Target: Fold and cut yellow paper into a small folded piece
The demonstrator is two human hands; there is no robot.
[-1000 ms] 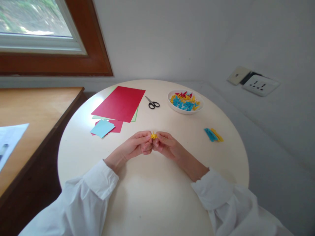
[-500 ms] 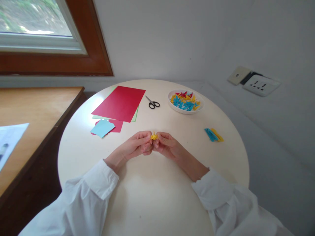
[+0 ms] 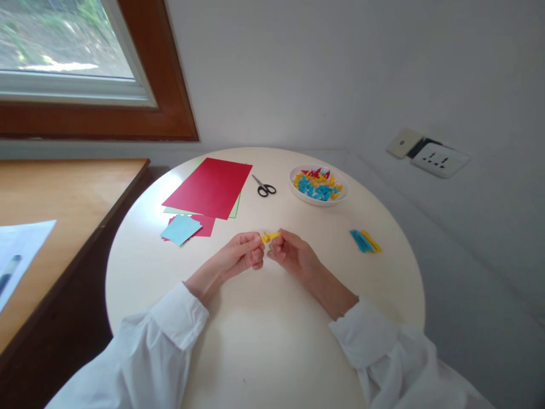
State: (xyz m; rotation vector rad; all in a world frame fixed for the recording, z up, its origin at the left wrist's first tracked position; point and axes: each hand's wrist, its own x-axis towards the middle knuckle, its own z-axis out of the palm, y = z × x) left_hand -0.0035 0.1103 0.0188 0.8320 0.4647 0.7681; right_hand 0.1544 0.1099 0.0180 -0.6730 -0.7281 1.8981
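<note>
Both my hands rest on the round cream table [image 3: 264, 335], fingertips meeting over a small yellow folded paper piece [image 3: 269, 236]. My left hand [image 3: 242, 255] pinches its left end with curled fingers. My right hand [image 3: 292, 254] pinches its right end, fingers closed too. The piece now looks stretched sideways between the two pinches. White sleeves cover both forearms.
Beyond the hands lie a red paper sheet [image 3: 210, 187] over a green one, a light blue piece [image 3: 181, 228], black scissors [image 3: 264, 187] and a white bowl [image 3: 318, 186] of several folded coloured pieces. Blue and yellow paper strips [image 3: 365, 240] lie to the right. A wooden desk [image 3: 51, 204] stands left.
My hands have drawn slightly apart, and the yellow piece now extends sideways between them. The view has shifted a little.
</note>
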